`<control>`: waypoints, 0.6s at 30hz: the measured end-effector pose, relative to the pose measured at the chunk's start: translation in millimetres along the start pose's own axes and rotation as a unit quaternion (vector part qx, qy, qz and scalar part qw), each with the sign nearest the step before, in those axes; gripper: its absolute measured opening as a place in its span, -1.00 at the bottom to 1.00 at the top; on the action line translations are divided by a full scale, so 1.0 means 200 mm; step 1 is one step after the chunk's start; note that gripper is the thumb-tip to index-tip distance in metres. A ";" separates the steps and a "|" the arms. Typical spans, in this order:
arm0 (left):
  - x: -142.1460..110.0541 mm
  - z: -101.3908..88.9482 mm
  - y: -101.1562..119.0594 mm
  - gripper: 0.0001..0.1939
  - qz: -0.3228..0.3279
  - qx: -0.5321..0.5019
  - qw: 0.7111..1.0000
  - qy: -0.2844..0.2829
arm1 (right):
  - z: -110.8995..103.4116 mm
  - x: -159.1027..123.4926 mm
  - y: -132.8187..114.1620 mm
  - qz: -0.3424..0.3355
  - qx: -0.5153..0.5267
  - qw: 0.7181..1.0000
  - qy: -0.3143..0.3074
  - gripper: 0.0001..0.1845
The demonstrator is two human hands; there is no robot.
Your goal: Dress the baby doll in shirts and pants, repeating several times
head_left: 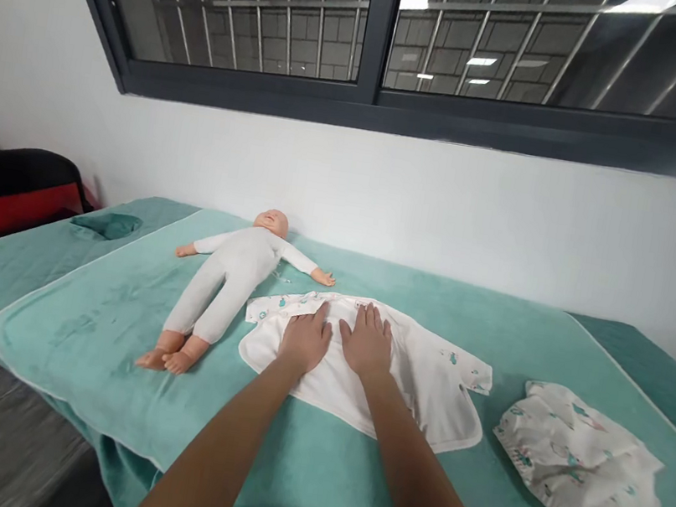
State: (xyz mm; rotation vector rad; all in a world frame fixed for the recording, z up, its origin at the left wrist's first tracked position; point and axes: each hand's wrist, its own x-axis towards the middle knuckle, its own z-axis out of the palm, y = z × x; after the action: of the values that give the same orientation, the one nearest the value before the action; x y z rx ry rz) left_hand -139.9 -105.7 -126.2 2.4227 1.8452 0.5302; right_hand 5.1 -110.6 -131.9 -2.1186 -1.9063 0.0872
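A white baby top [438,387] with small printed figures on its sleeves is spread out on the green bed cover. My left hand [305,339] lies flat on the left part of the cloth, fingers extended. Beside it, my right hand [366,341] rests flat near the middle, its fingers also stretched out. Neither hand grips the fabric. To the left, a baby doll [235,263] in a white bodysuit lies on its back with arms spread. One of its hands is close to the top's upper edge.
A crumpled white printed garment [582,468] lies at the right. The green cover [90,335] drapes over the bed's front edge. A black and red object [10,192] stands at the far left. Behind the bed is a white wall [446,210] below a barred window [384,32].
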 end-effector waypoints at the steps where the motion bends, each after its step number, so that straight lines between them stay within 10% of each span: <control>1: 0.01 0.00 0.00 -0.48 0.001 0.002 1.000 -0.008 | 0.00 0.00 0.00 0.006 -0.002 1.000 -0.004 -0.23; 18: -0.15 -0.05 -0.04 -0.42 0.041 -0.019 0.996 0.072 | -0.03 0.10 0.13 0.027 -0.008 1.000 -0.003 -0.24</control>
State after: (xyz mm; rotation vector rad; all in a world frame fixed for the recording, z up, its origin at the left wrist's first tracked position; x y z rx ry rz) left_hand -156.8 -134.2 -126.7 2.5042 1.7733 0.7577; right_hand 33.6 -93.7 -128.8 -2.1832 -1.8587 0.0894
